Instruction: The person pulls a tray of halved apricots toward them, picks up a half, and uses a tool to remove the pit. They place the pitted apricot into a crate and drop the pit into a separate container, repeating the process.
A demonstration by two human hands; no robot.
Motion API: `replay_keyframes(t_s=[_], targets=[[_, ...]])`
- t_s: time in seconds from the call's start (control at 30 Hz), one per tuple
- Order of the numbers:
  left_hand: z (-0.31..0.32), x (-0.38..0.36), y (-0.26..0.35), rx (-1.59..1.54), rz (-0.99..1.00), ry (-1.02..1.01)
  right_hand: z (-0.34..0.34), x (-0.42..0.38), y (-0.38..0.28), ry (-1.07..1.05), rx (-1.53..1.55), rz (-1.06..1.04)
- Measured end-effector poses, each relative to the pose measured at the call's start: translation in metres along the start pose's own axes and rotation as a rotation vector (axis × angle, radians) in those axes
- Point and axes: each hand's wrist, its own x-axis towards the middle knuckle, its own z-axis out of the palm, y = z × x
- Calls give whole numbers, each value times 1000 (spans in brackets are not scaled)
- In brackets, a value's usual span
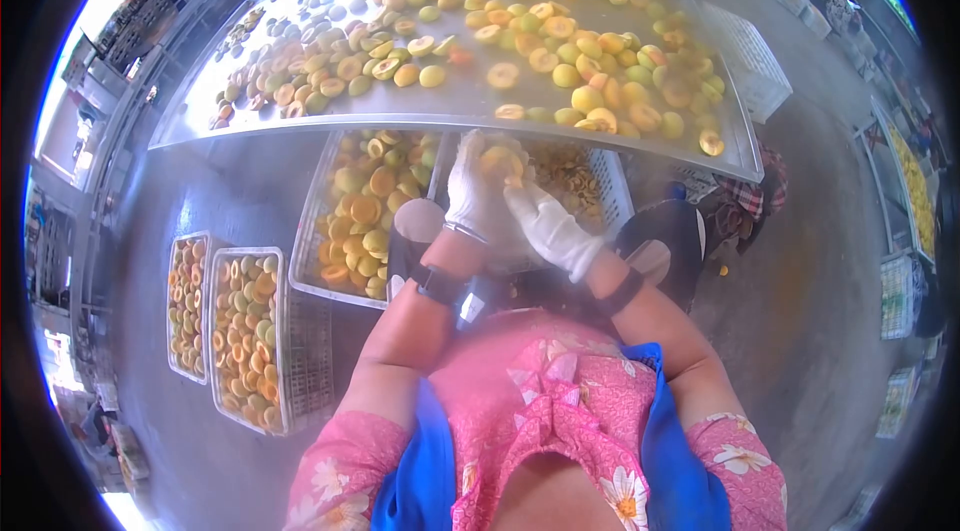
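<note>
Both hands wear white gloves and meet just below the front edge of a metal table [460, 103]. My left hand [478, 193] is closed around a yellow fruit [501, 163], whose outline is blurred. Against the right side of that fruit, my right hand [553, 231] has its fingers pressed together; anything small in them is hidden. Halved and whole yellow-green fruits [585, 46] lie spread over the table. Beneath the hands and to the right is a crate [615, 193] with small brownish pieces [568, 176].
A crate [297, 266] of fruit halves stands left of my knees. Two more fruit-filled crates, one narrow [207, 306] and one wider [284, 351], are on the floor farther left. A white crate [755, 66] stands beyond the table's right side. Checked cloth [765, 186] shows below it.
</note>
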Motion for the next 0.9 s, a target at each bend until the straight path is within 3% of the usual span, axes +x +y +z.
replay_keyframes(t_s=[0.07,0.13,0.27,0.3,0.37,0.4,0.47,0.53,0.6,0.63,0.67,0.73,0.8,0.83,0.87,0.9], targets=[[-12,11,-9,-1,49,13,5,-2,2,21,11,-9],[-16,13,-13,559,546,9,8,-3,0,42,23,-16],[-2,-5,-6,438,422,112,5,2,1,-58,195,144],[-5,-5,-3,375,364,27,4,3,-1,-125,216,233],[-9,-6,-2,218,221,-37,8,-5,-6,-59,182,146],[-7,-7,-1,218,221,-38,10,-8,-9,9,148,62],[-2,-11,-2,596,477,103,16,-4,4,-15,239,113],[4,-16,0,584,475,162,16,-3,7,-45,331,162],[0,-11,11,369,233,-36,8,-5,7,-225,410,183],[8,-16,14,251,115,39,4,-7,4,-322,523,249],[5,-20,13,252,116,37,6,-13,1,-322,523,247],[0,-18,15,763,460,-217,9,-18,-10,-148,365,68],[-11,-8,2,904,686,-141,13,-13,11,-95,134,42],[-11,-12,10,563,300,-115,8,-13,5,-214,252,171],[-8,-16,22,631,206,-203,4,-14,0,-340,368,311],[-9,-15,30,633,145,-245,3,-13,-3,-343,359,294]])
